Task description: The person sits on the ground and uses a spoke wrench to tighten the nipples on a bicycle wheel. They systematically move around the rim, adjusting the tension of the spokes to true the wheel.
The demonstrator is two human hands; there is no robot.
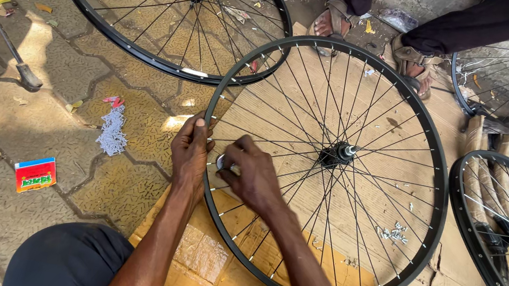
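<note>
A black bicycle wheel rim (437,188) with thin spokes and a hub (338,153) lies flat on cardboard in front of me. My left hand (190,154) grips the rim's left edge, fingers curled over it. Just inside the rim, my right hand (250,172) pinches a small round silver tool (222,162) against a spoke end. A small pile of loose metal spoke nipples (393,233) lies on the cardboard under the spokes at the right.
A second wheel (147,55) lies at the top left, overlapping the first. More wheels (503,218) sit at the right. Another person's sandalled feet (414,66) stand at the top. A heap of spokes (113,131) and a small red box (35,173) lie on the paving.
</note>
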